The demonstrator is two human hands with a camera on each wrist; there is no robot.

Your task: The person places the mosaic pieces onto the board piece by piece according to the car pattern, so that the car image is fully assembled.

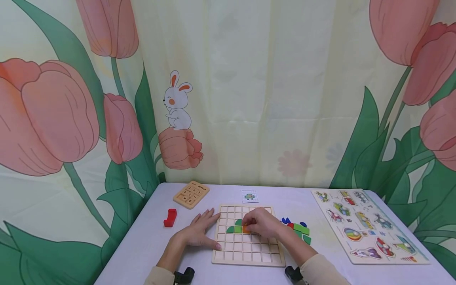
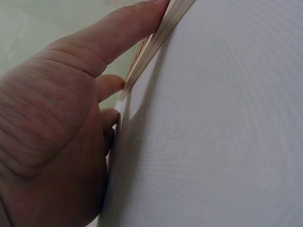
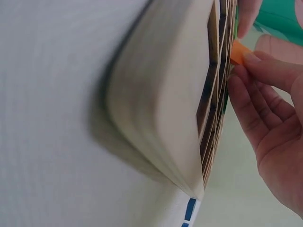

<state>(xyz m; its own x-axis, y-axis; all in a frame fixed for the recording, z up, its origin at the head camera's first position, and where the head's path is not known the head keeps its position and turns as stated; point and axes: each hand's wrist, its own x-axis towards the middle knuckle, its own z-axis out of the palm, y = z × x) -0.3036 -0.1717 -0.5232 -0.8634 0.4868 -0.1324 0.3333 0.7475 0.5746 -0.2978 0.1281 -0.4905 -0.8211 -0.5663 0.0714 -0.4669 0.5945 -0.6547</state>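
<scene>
Right now the right hand (image 1: 261,225) has its grip pinched on a small orange piece (image 1: 246,229), held at a cell near the middle of the wooden grid board (image 1: 249,253), just beside the green pieces (image 1: 235,227) already seated there. Left hand (image 1: 197,233) lies flat and relaxed on the bench (image 1: 142,245), fingers straight against the board's left edge, holding nothing, just bracing. Risks as I judge them: the cells look close-fitting, so a piece coming in tilted could catch on a divider and jam or pop out; a sideways nudge could lift the neighbouring green pieces; if the left hand eases off, the board could slide on the smooth cloth (nothing else pins it). The right wrist also sits near the loose pile of blue, red and green pieces (image 1: 299,229) at the board's right edge, and a sweep of the forearm could scatter them. Materials: board is pale unfinished-looking wood, thick slab with rounded corners and thin dividers forming square pockets; pieces are painted, matte, some curved, some blocky. Bench cover is a fine-weave white fabric. Also on it: a red block (image 1: 170,217), a small wooden number board (image 1: 191,194), a pattern card (image 1: 249,196), and a flat peg puzzle with vehicle shapes (image 1: 370,223).
</scene>
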